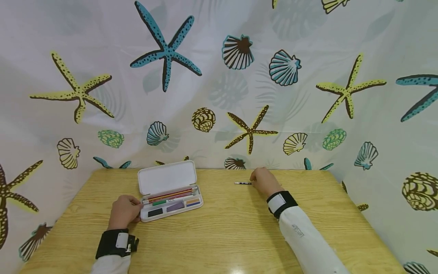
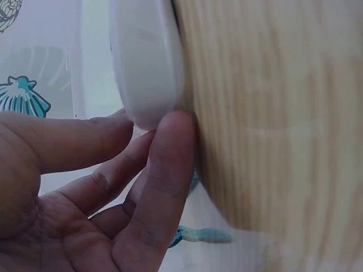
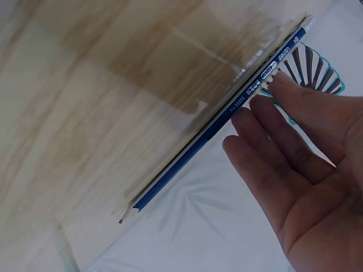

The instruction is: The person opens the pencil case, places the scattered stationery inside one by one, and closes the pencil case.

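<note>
My left hand (image 1: 124, 211) holds the left end of a white pencil case (image 1: 202, 201), thumb and forefinger at its rounded end in the left wrist view. The case stands with its lid (image 1: 167, 178) raised. Inside lie several striped pencils (image 1: 174, 194), a green pen (image 1: 159, 203), a black block (image 1: 155, 212), a purple piece (image 1: 175, 206) and an orange-and-blue eraser (image 1: 192, 202). To the right, a dark blue pencil (image 3: 210, 133) lies on the table. My right hand (image 1: 266, 182) is right beside it, fingertips (image 3: 241, 120) close along its side, fingers loosely bent.
The wooden table (image 1: 219, 236) ends at a hanging cloth (image 1: 205, 91) printed with shells and starfish, which also runs along both sides. Each wrist wears a black strap (image 1: 282, 204) with a white plate.
</note>
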The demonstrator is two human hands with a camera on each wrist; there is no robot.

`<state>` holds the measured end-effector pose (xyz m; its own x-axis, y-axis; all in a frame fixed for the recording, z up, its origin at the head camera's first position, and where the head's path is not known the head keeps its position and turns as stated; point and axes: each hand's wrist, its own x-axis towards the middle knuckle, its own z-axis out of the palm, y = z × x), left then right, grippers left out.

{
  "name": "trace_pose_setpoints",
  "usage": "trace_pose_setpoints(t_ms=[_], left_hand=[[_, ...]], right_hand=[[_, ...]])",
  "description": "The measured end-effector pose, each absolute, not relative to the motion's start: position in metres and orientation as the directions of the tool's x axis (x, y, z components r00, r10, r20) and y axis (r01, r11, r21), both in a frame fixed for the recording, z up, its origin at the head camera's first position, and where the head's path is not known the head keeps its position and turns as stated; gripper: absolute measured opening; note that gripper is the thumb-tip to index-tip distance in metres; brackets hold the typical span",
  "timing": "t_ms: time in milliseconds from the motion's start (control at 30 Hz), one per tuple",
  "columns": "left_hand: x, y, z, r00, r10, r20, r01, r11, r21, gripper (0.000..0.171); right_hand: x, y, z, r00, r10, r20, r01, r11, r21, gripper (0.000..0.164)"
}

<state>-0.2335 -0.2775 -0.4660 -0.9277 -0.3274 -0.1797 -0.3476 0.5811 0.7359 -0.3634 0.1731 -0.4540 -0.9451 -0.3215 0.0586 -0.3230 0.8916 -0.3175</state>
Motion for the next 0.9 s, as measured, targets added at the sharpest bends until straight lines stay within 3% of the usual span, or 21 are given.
trace_pose_setpoints(t_ms=[400,900], left_hand=[[-0.2336,-0.2778,-0.4674,-0.930,-0.323,-0.174,-0.341,0.585,0.736,0.024],[-0.2336,-0.2776,-0.4656,-0.928,-0.323,-0.186,-0.349,0.576,0.739,0.024]], right_hand=[[-0.3657,0.1703,-0.4570,-0.952,-0.303,0.055,-0.305,0.902,-0.306,0.008],[-0.3680,0.1714,-0.4631,-0.945,-0.315,0.082,-0.325,0.899,-0.295,0.017]])
